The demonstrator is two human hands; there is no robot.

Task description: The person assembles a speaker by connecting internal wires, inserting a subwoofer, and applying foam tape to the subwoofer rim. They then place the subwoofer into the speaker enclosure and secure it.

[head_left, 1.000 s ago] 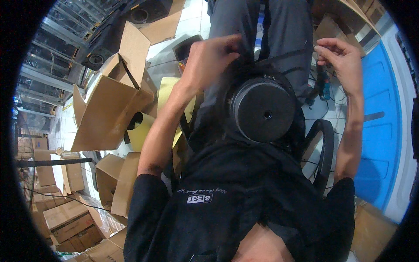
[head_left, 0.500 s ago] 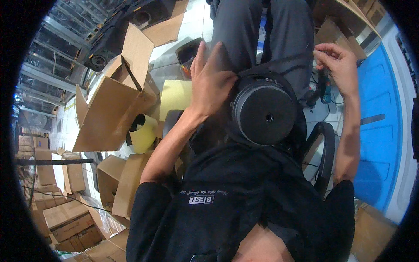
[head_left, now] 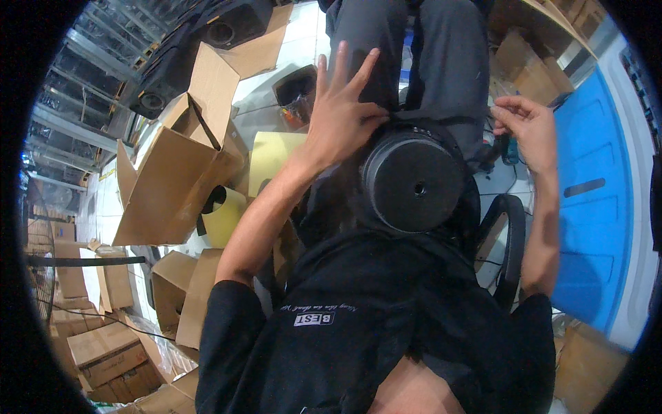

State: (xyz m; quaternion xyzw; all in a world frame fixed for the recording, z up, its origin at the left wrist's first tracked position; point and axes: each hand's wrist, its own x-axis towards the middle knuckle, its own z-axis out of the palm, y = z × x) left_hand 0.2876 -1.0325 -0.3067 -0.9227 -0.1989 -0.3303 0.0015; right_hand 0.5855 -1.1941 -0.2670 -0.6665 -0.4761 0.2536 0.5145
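A round black loudspeaker driver rests in my lap, its flat magnet side with a small centre hole facing up. At the driver's upper left rim, my left hand pinches with thumb and forefinger while its other fingers fan out. A dark strip appears to run from that pinch along the rim's far side toward my right hand. There the fingertips are pressed together, seemingly on the strip's end. Against the dark trousers the strip is hard to make out.
Open cardboard boxes, yellow rolls and a black container stand on my left. A blue panel is on the right. The chair's armrest rises beside my right forearm. Black speaker cabinets sit at the far left.
My right hand has come slightly lower and to the left, bringing the strip closer to the driver's rim. My left fingers have spread wider, and the pinch has shifted a little right.
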